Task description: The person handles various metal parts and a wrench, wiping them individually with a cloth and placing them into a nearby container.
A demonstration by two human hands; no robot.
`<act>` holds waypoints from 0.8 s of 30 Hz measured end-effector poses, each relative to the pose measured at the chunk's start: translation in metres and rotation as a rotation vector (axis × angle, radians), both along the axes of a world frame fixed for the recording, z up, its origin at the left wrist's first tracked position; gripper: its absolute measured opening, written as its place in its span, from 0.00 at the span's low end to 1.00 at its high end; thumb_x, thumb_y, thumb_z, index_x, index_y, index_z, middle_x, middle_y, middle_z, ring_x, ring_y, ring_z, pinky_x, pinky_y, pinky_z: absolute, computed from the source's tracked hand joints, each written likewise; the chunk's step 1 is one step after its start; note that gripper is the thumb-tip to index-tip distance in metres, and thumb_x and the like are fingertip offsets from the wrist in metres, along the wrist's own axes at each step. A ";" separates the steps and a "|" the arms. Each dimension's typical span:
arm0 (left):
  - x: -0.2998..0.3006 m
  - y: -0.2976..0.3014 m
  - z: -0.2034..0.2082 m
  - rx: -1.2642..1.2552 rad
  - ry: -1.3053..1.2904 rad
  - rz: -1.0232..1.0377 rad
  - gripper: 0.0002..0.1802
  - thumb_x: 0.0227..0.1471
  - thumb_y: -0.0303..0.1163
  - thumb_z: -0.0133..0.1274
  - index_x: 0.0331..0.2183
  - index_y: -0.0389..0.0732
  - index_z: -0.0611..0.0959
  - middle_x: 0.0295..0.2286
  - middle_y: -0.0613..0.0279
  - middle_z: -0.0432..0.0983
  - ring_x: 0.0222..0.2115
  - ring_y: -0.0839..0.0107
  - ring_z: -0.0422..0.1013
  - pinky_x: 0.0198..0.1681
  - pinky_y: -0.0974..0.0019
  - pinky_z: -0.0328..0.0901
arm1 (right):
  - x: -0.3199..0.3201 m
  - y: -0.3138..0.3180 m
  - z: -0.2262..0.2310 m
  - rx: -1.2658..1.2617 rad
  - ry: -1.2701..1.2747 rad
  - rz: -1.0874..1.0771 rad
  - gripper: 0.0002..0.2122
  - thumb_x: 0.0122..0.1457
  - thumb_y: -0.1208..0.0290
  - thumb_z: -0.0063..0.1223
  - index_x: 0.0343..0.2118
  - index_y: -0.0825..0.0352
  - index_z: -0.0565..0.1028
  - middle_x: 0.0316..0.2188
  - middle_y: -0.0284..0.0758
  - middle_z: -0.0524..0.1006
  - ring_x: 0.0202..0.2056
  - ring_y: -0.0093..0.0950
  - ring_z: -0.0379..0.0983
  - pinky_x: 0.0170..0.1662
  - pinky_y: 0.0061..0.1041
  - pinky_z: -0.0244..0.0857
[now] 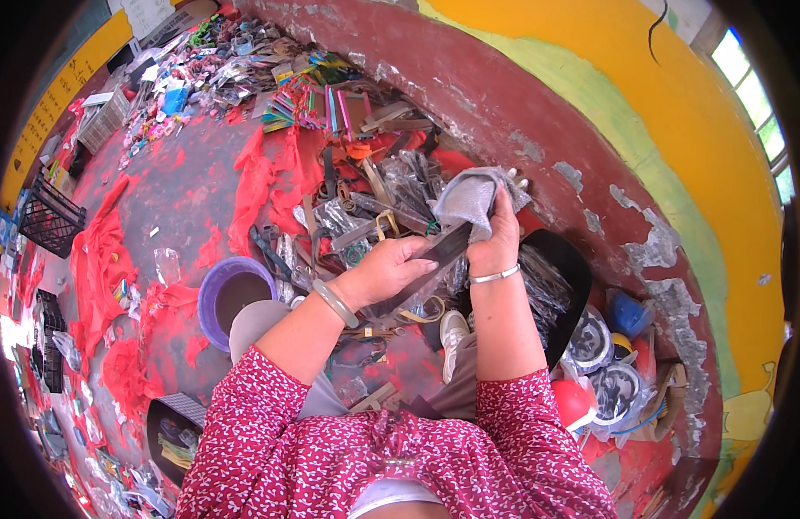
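Observation:
A dark, flat strap that looks like a belt (450, 249) runs slantwise between my hands. My left hand (387, 275) is closed around its lower stretch, thumb lying along it. A grey cloth (465, 201) is bunched in my right hand (495, 240), whose fingers are closed on it. The strap's upper end reaches the cloth; whether it passes inside is hidden. Under and beyond my hands lies a heap of belts (365, 227) in brown, tan and black, some in clear plastic. Several buckles show among them.
A purple bucket (216, 298) of dark liquid stands left of my knee. On the right, a black tub (581, 275) holds plastic-wrapped things beside bagged wheels (614, 385) and a red ball (575, 403). Crates (52, 214) and heaped small goods (218, 73) lie farther off. The peeling wall (547, 130) curves along the right.

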State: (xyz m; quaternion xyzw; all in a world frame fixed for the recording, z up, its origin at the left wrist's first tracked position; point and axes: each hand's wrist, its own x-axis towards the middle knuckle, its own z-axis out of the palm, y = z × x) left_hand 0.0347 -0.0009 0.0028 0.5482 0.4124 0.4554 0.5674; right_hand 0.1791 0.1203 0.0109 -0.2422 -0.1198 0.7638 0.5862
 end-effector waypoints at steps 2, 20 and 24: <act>-0.005 0.000 0.005 0.019 0.190 -0.032 0.15 0.52 0.27 0.48 0.43 0.34 0.74 0.31 0.71 0.71 0.30 0.83 0.64 0.35 0.76 0.62 | 0.003 0.004 0.003 -0.010 -0.008 -0.038 0.12 0.57 0.65 0.46 0.40 0.66 0.72 0.38 0.35 0.75 0.40 0.30 0.71 0.46 0.32 0.65; -0.029 0.011 0.011 0.166 -0.346 0.467 0.15 0.52 0.23 0.45 0.44 0.37 0.73 0.38 0.68 0.72 0.37 0.80 0.67 0.43 0.73 0.62 | -0.022 -0.031 0.012 0.443 -0.159 0.497 0.29 0.55 0.48 0.44 0.53 0.66 0.60 0.49 0.38 0.67 0.50 0.33 0.64 0.54 0.35 0.56; -0.019 0.008 -0.008 0.337 -0.235 0.418 0.20 0.49 0.16 0.46 0.46 0.38 0.72 0.38 0.65 0.72 0.38 0.76 0.68 0.44 0.71 0.63 | -0.030 -0.042 0.015 0.492 -0.193 0.465 0.17 0.55 0.63 0.52 0.46 0.65 0.69 0.43 0.33 0.71 0.45 0.25 0.67 0.50 0.27 0.59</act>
